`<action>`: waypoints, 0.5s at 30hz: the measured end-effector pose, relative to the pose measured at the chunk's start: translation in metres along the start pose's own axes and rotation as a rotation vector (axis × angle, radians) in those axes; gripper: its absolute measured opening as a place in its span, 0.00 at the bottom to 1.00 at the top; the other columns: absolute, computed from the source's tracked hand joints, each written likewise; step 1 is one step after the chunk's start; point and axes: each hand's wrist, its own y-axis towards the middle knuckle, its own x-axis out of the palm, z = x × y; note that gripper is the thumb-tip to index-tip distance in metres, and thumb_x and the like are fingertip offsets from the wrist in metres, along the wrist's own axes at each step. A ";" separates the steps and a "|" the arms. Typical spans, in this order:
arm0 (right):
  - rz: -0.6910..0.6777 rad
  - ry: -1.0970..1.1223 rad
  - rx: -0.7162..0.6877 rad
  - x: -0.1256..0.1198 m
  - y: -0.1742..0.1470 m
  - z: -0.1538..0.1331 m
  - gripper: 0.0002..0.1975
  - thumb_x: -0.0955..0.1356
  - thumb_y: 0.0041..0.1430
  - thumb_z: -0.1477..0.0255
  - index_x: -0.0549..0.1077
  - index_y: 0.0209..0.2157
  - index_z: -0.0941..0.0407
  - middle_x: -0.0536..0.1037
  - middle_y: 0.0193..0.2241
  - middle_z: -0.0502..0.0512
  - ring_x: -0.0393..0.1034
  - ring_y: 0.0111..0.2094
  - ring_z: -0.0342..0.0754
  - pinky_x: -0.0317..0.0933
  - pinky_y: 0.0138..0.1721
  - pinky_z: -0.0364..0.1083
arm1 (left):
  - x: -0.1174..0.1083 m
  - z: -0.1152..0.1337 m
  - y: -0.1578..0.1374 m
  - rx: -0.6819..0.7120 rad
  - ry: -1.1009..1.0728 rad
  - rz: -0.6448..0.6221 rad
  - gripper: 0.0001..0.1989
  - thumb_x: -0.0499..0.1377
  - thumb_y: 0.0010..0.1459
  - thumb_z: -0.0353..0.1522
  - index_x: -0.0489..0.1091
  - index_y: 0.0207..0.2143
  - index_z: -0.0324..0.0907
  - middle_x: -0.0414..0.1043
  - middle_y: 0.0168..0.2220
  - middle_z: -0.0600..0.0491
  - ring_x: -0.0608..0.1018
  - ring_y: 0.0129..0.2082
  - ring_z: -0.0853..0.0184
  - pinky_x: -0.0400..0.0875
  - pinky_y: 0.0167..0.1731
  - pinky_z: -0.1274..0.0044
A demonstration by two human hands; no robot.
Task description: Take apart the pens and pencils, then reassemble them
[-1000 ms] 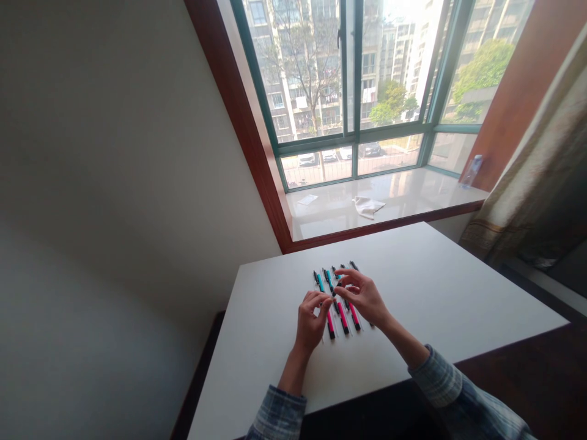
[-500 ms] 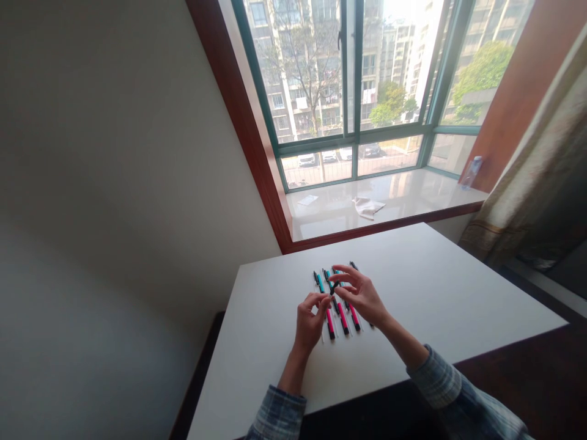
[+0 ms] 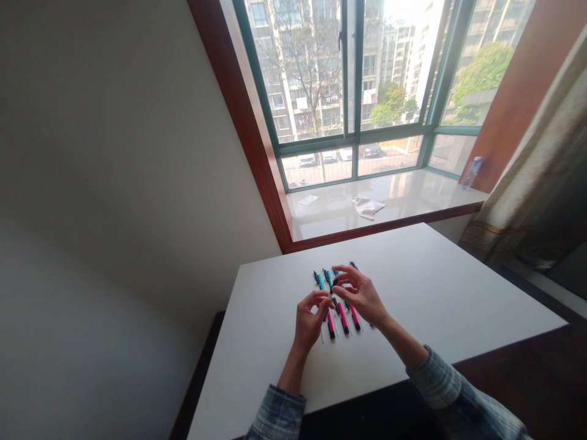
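Both my hands meet in the air over several pen parts at the middle of the white table (image 3: 413, 275). In my right hand (image 3: 362, 296), thumb and fingertips pinch a small black pen part (image 3: 334, 283). The fingers of my left hand (image 3: 310, 319) are pinched together just below it; what they hold is too small and hidden to name. Under the hands, blue-and-black pen pieces (image 3: 320, 282) lie in a row on the far side. Nearer me are pink-and-black pen pieces (image 3: 343, 319), with thin pale sticks between them. My right hand partly covers the row.
Beyond the table, a window sill (image 3: 321, 223) carries a crumpled cloth (image 3: 368, 208), a flat white piece (image 3: 307, 200) and a clear bottle (image 3: 471, 173). A wall (image 3: 137, 183) stands at left, a curtain (image 3: 518, 159) at right.
The small black part has shifted slightly and turned within my right fingertips. My hands have otherwise hardly moved, and the pen pieces on the table stay where they were.
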 end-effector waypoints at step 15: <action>-0.062 -0.021 -0.093 0.006 -0.001 -0.008 0.20 0.68 0.61 0.73 0.73 0.55 0.51 0.79 0.39 0.53 0.75 0.42 0.49 0.69 0.44 0.49 | -0.001 -0.003 0.000 -0.059 -0.150 -0.112 0.14 0.63 0.63 0.42 0.73 0.41 0.40 0.83 0.33 0.47 0.80 0.34 0.63 0.70 0.39 0.72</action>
